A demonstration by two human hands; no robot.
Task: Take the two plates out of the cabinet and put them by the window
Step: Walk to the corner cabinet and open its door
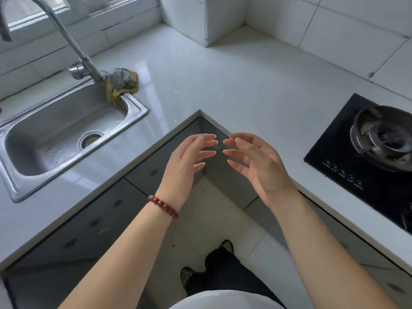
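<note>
My left hand (189, 161), with a red bead bracelet on its wrist, and my right hand (256, 161) hover palms facing each other, fingers spread, holding nothing. Both are above the inner corner of the white L-shaped countertop (200, 81), in front of the grey cabinet doors (93, 219) below it, which are closed. The window (66, 10) runs along the top left behind the sink. No plates are in view.
A steel sink (55, 134) with a curved tap (66, 41) sits at the left, a yellow-green rag (122, 85) on its corner. A black gas hob (367, 157) lies at the right. White tiled walls and a pillar (189, 18) stand behind. My feet are on the tiled floor.
</note>
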